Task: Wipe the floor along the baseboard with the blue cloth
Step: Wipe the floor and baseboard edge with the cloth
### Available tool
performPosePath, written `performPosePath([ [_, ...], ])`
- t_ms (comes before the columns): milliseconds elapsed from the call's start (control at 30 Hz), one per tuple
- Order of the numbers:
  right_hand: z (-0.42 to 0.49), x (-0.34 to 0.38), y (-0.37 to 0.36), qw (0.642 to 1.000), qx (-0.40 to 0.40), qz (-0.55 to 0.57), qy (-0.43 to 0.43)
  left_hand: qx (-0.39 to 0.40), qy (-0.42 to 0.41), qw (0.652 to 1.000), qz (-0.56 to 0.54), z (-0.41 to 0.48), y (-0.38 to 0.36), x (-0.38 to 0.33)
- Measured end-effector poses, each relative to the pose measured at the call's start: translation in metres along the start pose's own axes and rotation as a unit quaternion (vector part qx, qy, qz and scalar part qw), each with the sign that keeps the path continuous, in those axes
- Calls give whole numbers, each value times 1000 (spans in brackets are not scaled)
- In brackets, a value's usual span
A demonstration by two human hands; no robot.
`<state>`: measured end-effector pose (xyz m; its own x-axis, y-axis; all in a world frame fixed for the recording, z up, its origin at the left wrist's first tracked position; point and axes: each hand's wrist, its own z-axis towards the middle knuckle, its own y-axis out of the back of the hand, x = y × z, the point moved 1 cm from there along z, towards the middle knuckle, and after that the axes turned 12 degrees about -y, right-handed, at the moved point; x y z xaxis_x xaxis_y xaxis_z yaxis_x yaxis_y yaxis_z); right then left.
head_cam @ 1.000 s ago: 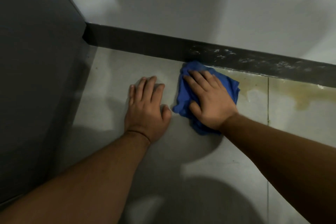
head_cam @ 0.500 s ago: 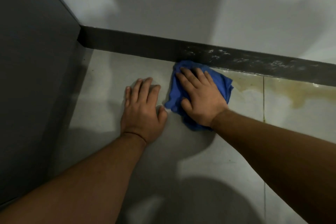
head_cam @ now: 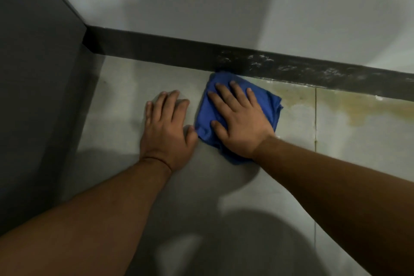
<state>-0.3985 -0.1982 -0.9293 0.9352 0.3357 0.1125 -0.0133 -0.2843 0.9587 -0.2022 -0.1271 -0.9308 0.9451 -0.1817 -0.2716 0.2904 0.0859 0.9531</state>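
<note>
Blue cloth (head_cam: 267,102), bunched into a rough square, is pinned flat to the floor (head_cam: 125,87) under the right hand (head_cam: 240,124), whose fingers (head_cam: 235,92) are spread wide and pressed down on it rather than curled around it. Nearest the camera, two bare forearms are seen reaching forward over pale grey tile crossed by shadows. Just to the left of the cloth, the left hand (head_cam: 167,132) is laid palm-down on bare tile, fingers extended and held fairly close together, holding nothing; its thumb is seen close against the cloth's near-left edge, though actual contact cannot be made out. Beyond the hands, the cloth's far corner is pushed up against the foot of the dark baseboard (head_cam: 156,48), which runs along the white wall (head_cam: 201,2). Progress is judged as partial: the tile to the left of the cloth looks clean, while a yellowish-brown stain (head_cam: 349,107) is left along the baseboard to the right, spreading across a grout line (head_cam: 315,119), and pale scuff marks (head_cam: 291,67) are left on the baseboard itself. By count, one cloth, two hands, one baseboard strip, one clear grout line and one continuous stained stretch are seen, with a dark panel (head_cam: 33,74) at the left.
</note>
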Motion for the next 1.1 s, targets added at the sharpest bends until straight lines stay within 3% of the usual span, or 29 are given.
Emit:
performPosePath([
  [133,-37,-37,-4,999,8,12,32,-13,-3,1000,-2,0,-1,1],
  [300,-30,-72,1,1000,-10,1,-21,-24,-17,999,14,-1,-6,3],
  [467,-4,-49,4,994,-22,20,-102,22,-4,1000,16,0,-5,0],
  [633,-31,-57,-3,999,-15,13,-50,72,22,997,28,5,2,-12],
  [733,-54,-69,-10,999,-16,15,-34,84,-6,996,21,21,3,-33],
  [933,-78,-104,-16,993,-41,36,-106,87,-56,995,-9,39,-10,-74],
  [1100,-34,-107,-5,980,-25,46,-192,92,-72,993,1,35,-18,-69],
])
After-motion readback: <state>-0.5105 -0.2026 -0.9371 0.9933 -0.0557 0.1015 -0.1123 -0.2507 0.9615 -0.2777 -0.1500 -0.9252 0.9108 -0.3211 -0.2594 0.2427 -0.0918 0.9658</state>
